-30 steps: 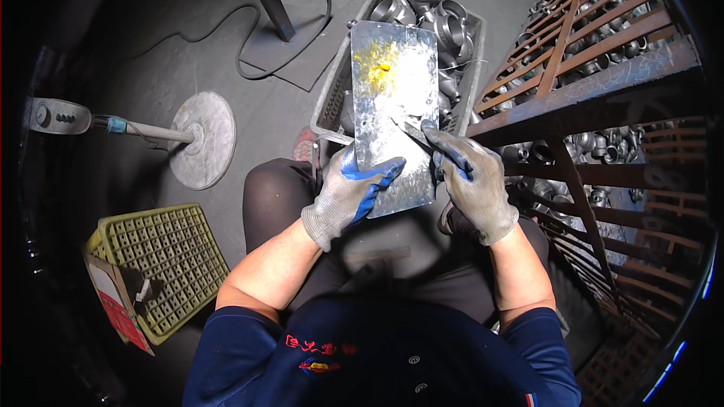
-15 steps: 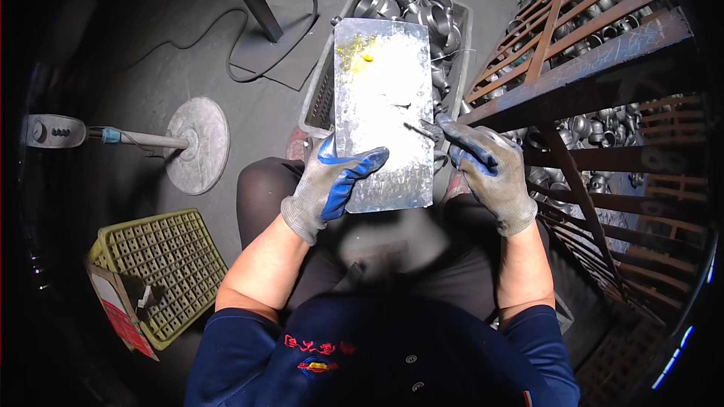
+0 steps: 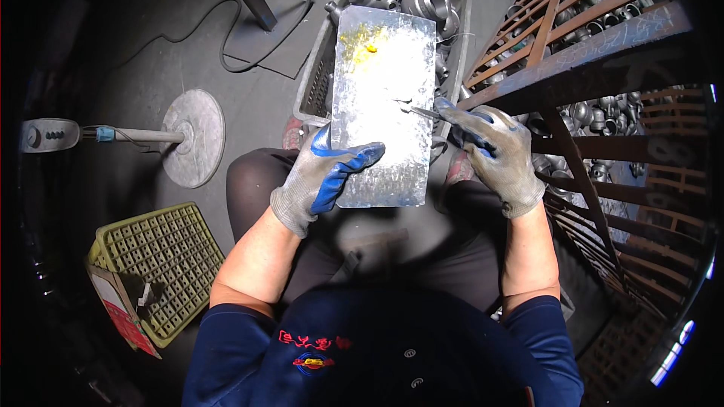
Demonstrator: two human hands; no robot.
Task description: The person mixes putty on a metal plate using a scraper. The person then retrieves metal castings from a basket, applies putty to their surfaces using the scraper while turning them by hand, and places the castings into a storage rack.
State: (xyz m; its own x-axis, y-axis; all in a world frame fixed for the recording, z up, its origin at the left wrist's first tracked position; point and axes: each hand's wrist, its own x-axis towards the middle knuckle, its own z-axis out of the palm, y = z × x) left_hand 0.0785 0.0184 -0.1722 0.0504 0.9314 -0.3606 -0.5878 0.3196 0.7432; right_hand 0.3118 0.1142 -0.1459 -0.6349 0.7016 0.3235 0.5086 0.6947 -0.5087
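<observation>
My left hand [image 3: 320, 169], in a grey glove with a blue palm, grips a flat silvery metal plate [image 3: 385, 169] by its lower left side, thumb across the top face. A yellow smear [image 3: 366, 49] marks the plate's upper left, and a small dark curved mark [image 3: 405, 100] lies near its middle. Closed around a thin dark pointed tool [image 3: 424, 112], my gloved right hand [image 3: 494, 151] is beside the plate's right edge. The tool's tip reaches over the plate just below that mark; whether it touches cannot be made out. The tool's exact kind is unclear.
Beyond the plate stands a grey crate [image 3: 303, 98] heaped with metal pipe fittings [image 3: 422, 1]. Rusty barred racks [image 3: 573, 75] holding more fittings rise close on the right. On the left are a round-based stand [image 3: 194, 139], a yellow-green plastic crate [image 3: 162, 256] and a black cable [image 3: 241, 38].
The plate has shifted slightly away from me with my left hand. My right hand has moved a little forward and right, and the tool's tip now lies nearer the curved mark.
</observation>
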